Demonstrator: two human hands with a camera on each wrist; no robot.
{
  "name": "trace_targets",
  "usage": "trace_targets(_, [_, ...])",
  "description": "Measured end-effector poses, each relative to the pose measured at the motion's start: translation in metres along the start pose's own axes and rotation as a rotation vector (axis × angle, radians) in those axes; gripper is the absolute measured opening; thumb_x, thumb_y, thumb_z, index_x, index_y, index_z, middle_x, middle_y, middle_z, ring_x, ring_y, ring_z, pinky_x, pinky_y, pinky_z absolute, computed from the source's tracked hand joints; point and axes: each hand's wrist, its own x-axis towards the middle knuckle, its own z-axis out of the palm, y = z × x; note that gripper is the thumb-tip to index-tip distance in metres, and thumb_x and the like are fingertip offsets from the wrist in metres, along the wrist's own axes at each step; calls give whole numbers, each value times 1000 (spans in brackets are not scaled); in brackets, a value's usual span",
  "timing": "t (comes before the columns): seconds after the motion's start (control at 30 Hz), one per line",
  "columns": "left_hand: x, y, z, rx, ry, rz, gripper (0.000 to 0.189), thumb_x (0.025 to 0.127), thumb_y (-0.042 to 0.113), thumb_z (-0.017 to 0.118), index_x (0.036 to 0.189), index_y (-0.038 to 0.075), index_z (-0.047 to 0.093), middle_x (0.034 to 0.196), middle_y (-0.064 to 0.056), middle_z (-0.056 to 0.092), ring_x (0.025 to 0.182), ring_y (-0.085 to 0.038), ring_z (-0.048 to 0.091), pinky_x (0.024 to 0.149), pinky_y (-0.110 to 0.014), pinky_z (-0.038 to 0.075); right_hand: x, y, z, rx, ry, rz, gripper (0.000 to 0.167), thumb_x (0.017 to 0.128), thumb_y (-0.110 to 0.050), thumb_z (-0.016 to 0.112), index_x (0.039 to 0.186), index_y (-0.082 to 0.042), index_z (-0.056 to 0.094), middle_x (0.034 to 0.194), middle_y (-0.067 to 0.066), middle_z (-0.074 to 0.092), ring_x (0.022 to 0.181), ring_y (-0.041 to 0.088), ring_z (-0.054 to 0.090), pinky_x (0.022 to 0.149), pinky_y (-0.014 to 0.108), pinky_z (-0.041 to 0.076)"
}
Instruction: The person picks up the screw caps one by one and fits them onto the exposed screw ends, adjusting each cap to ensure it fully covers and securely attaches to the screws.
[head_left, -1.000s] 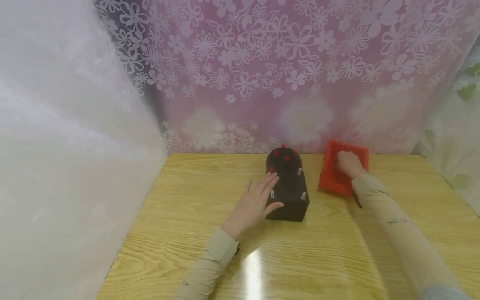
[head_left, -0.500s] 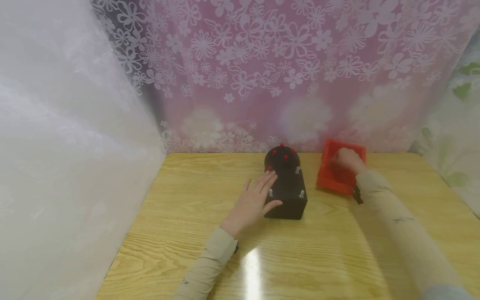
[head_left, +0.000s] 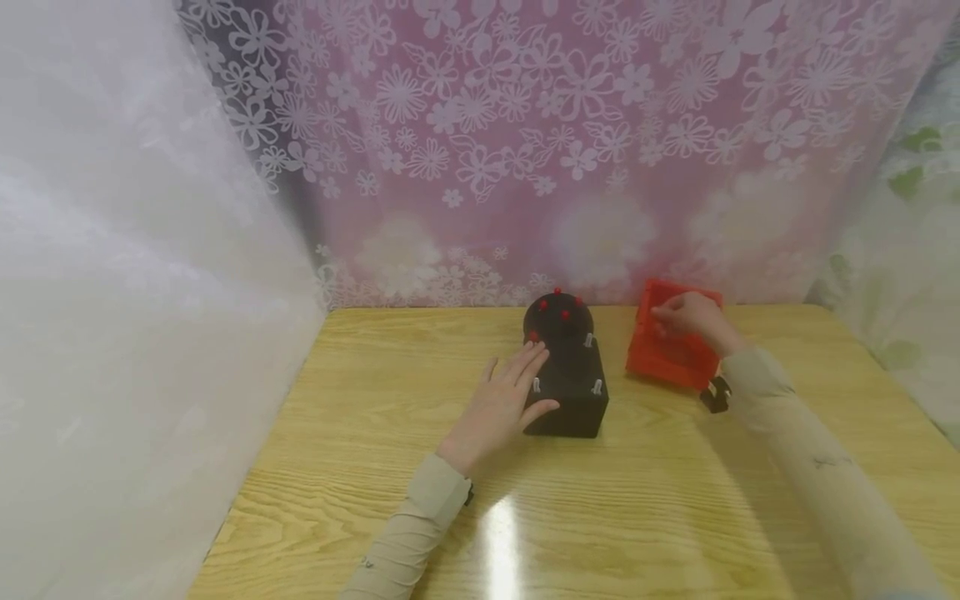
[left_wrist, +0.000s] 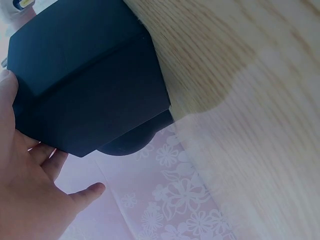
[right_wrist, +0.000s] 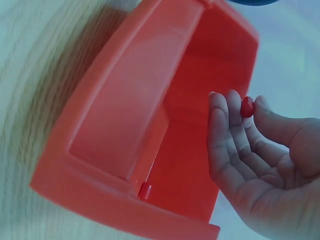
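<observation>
A black box (head_left: pixel 572 367) with a rounded far end stands on the table. Several small red pegs (head_left: pixel 566 315) stick up around the round part, and white pegs (head_left: pixel 597 387) rise from the square part. My left hand (head_left: pixel 487 417) rests along the box's left side, fingers extended and thumb apart. Over the red open bin (head_left: pixel 660 365), my right hand (head_left: pixel 697 321) pinches a small red peg (right_wrist: pixel 247 107) between thumb and fingertips. Inside the bin, another small red piece (right_wrist: pixel 144 191) lies by the near wall in the right wrist view.
The wooden table (head_left: pixel 360 500) carries the box and the bin near its back edge. Behind them hangs a pink flowered curtain (head_left: pixel 480 150). A white sheet (head_left: pixel 135 292) borders the left side.
My right hand, earlier reaching down inside the bin, has lifted and turned, and now shows pinched fingers above it. The left hand keeps its place on the box.
</observation>
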Motion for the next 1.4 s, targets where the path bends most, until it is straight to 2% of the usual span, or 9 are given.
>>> trace_targets(0.23, [-1,0,0,-4,2,-8,77,104,57,43,162,10,24,168,-3,21,156,-17,16,122,-57,23,-12,1,3,251,42,-76,48,107,-22,52,129,22,54,94,17,75,76,5,70,73,25,60])
trace_targets(0.33, [-1,1,0,1,2,-10,77,103,57,43,162,11,23,168,-2,21,156,-17,16,122,-57,22,-17,3,4,289,68,-118,48,108,-21,50,131,21,53,105,26,73,79,3,70,76,24,60])
trace_targets(0.47, [-1,1,0,8,0,-8,78,104,58,41,162,11,23,168,-2,20,156,-17,15,122,-57,21,-25,3,6,321,84,-141,47,109,-21,47,134,19,51,113,29,70,83,2,70,78,22,59])
trace_targets(0.53, [-1,1,1,7,1,-7,78,103,58,41,162,11,23,168,-2,20,156,-17,15,122,-57,21,-28,3,7,350,91,-146,47,110,-21,46,135,19,51,111,23,72,85,1,70,80,20,58])
trace_targets(0.73, [-1,1,1,1,8,-1,78,104,58,41,162,10,22,168,-3,20,156,-18,15,122,-57,22,-37,-6,14,494,116,-154,51,110,-23,46,137,20,46,95,-13,72,85,-3,68,80,14,56])
trace_targets(0.8, [-1,0,2,1,8,2,78,104,58,41,162,10,22,169,-3,20,156,-18,15,122,-57,22,-40,-11,17,501,119,-151,54,110,-27,46,139,18,46,93,-18,70,86,-4,67,81,12,54])
trace_targets(1.03, [-1,0,1,-2,9,1,78,104,58,42,162,10,23,168,-3,20,156,-18,15,123,-56,22,-47,-26,31,536,141,-177,56,109,-33,48,137,15,49,96,-15,72,87,-3,68,82,13,53])
trace_targets(1.2, [-1,0,0,8,6,-4,78,104,58,42,162,10,23,168,-3,21,156,-18,16,123,-55,22,-49,-36,42,552,157,-173,53,108,-31,51,136,14,50,88,-20,70,86,1,69,81,13,54])
trace_targets(1.4, [-1,0,1,9,-2,-2,78,104,58,42,162,10,22,168,-4,20,156,-19,16,123,-56,21,-53,-46,50,582,153,-174,54,107,-31,53,136,15,51,92,-24,68,88,-1,69,83,15,55])
